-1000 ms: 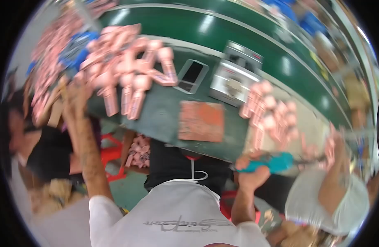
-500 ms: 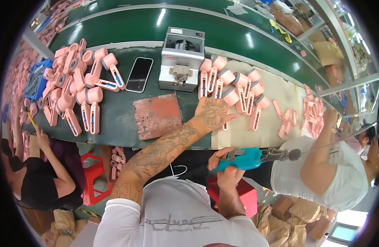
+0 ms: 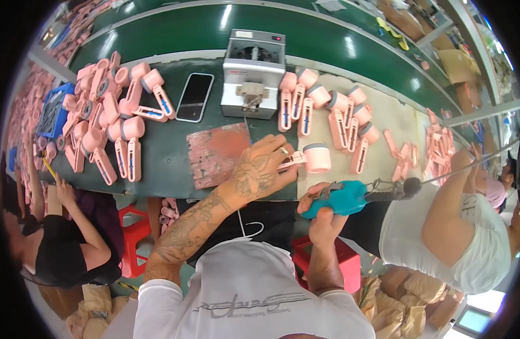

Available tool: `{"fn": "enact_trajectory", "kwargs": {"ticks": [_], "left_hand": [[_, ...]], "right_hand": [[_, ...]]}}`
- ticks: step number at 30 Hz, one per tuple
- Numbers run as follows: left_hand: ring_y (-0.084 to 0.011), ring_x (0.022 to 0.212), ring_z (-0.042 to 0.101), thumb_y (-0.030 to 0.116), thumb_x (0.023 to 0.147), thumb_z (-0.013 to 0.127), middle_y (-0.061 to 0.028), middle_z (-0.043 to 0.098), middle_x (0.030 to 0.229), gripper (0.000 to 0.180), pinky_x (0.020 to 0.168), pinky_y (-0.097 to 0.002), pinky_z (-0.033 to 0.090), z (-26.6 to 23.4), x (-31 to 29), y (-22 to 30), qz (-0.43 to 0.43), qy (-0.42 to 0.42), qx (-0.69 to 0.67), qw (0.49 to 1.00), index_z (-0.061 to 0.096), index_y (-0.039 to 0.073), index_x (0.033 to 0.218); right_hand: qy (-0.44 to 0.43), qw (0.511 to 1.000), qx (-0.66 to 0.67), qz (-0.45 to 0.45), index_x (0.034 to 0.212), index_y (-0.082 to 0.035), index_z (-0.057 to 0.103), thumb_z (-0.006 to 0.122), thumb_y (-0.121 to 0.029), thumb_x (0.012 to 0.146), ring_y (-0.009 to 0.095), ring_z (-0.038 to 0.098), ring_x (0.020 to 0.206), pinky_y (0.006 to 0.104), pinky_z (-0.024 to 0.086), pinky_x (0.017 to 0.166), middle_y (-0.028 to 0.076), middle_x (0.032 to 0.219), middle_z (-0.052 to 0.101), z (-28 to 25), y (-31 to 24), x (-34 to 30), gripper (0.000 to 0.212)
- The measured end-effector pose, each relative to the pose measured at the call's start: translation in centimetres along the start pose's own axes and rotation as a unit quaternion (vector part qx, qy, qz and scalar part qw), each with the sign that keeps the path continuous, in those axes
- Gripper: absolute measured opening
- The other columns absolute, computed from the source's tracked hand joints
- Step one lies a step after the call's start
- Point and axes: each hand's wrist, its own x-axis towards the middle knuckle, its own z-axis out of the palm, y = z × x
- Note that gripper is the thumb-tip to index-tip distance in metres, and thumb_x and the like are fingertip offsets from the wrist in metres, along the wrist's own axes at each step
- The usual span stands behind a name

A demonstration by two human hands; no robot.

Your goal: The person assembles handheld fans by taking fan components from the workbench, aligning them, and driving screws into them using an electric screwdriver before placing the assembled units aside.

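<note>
My left hand (image 3: 265,169) is closed round the slotted handle of a pink housing with a round, grey-banded head (image 3: 317,158), above the near edge of the bench. Just to its right, my right hand (image 3: 322,217) grips a teal electric screwdriver (image 3: 342,198), which hangs from a cable with a coiled spring. The driver's tip is hidden. Beyond my left hand lies a worn reddish square plate (image 3: 217,155). Similar pink housings (image 3: 345,121) lie grouped to the right, several with blue strips in their slots.
A grey machine (image 3: 253,73) stands at the back centre, beside a phone (image 3: 194,97). More pink housings (image 3: 110,107) and a blue bin (image 3: 55,110) crowd the left. Loose pink covers (image 3: 438,144) lie far right. People sit at both sides; a red stool (image 3: 135,240) is left.
My left hand has come back from the right-hand group toward me and leftward, now holding a pink housing. The screwdriver in my right hand has moved slightly right and up.
</note>
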Motion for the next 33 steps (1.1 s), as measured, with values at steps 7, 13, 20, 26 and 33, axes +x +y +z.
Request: {"fn": "enact_trajectory", "kwargs": {"ticks": [7,13,20,26,33], "left_hand": [[-0.0293,0.093,0.058,0.021,0.081,0.073,-0.0088,0.058,0.095,0.025,0.085,-0.0421,0.048,-6.3,-3.2,-4.1,0.032,-0.032,0.061,0.997,0.067,0.008,0.101],[-0.0286,0.099,0.06,0.025,0.085,0.071,-0.0081,0.062,0.101,0.024,0.087,-0.0419,0.047,-5.6,-5.4,-5.1,0.0,0.015,0.108,0.994,0.069,0.009,0.102],[-0.0291,0.099,0.06,0.03,0.087,0.07,-0.0081,0.063,0.102,0.027,0.088,-0.0416,0.047,-5.4,-5.2,-5.7,0.002,0.008,0.052,0.999,0.069,0.008,0.102],[-0.0295,0.1,0.057,0.028,0.085,0.071,-0.0074,0.062,0.101,0.025,0.087,-0.0417,0.048,-5.6,-5.5,-5.6,-0.007,0.008,0.046,0.999,0.068,0.008,0.1],[-0.0298,0.097,0.055,0.027,0.081,0.075,-0.0077,0.061,0.099,0.03,0.085,-0.0411,0.048,-6.2,-5.3,-5.3,-0.016,0.011,0.035,0.999,0.063,0.006,0.098]], "right_hand": [[-0.014,0.999,0.023,0.017,0.112,0.005,0.055,0.062,-0.066,0.089,0.018,0.056,0.063,0.0291,0.044,0.056,0.007,0.072,0.054,3.2,0.9,3.1,0.075],[-0.031,0.99,0.129,-0.053,0.104,0.001,0.052,0.058,-0.077,0.081,0.017,0.048,0.057,0.0316,0.04,0.053,0.005,0.066,0.047,8.6,1.4,7.4,0.081],[-0.072,0.988,0.109,-0.087,0.106,0.002,0.054,0.064,-0.071,0.082,0.017,0.054,0.061,0.0305,0.045,0.056,0.006,0.07,0.053,10.9,2.0,9.2,0.078],[-0.075,0.986,0.116,-0.093,0.106,0.002,0.053,0.067,-0.069,0.082,0.017,0.054,0.061,0.0308,0.046,0.057,0.006,0.071,0.053,10.9,2.9,9.5,0.076],[-0.044,0.99,0.068,-0.118,0.1,0.001,0.051,0.058,-0.075,0.082,0.017,0.049,0.052,0.0316,0.041,0.049,0.005,0.063,0.048,11.4,2.5,9.4,0.079]]}}
